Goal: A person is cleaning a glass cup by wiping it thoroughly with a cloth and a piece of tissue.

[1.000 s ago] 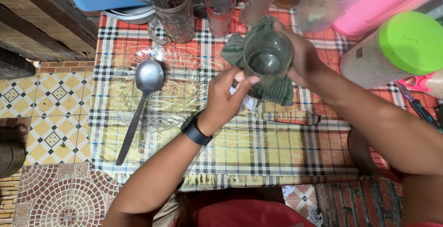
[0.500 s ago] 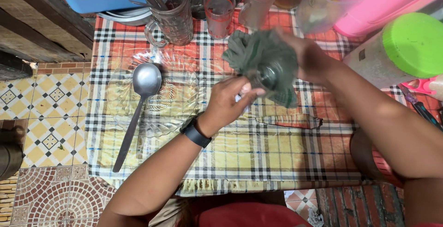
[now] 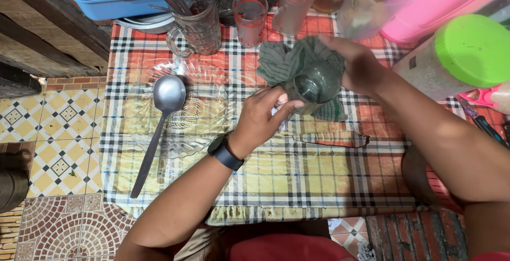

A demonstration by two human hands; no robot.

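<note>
Glass wrapped in cloth, held over the table (image 3: 159, 54)

Above the checked table's middle, far side: green cloth (image 3: 281, 59) bunched round a glass (image 3: 314, 87), right hand (image 3: 361, 64) closed over both, left hand (image 3: 260, 120) gripping the glass's near rim. Likely risks — wet glass slipping from the cloth and dropping onto the glass plate (image 3: 207, 128) and ladle (image 3: 164, 99) at left, or an elbow knocking the red-tinted tumbler (image 3: 249, 19) just beyond.

A small table under a plaid tablecloth (image 3: 297, 186) carries a clear glass plate (image 3: 212, 128) at nine o'clock and a glass mug of utensils (image 3: 199, 24) at eleven.
</note>
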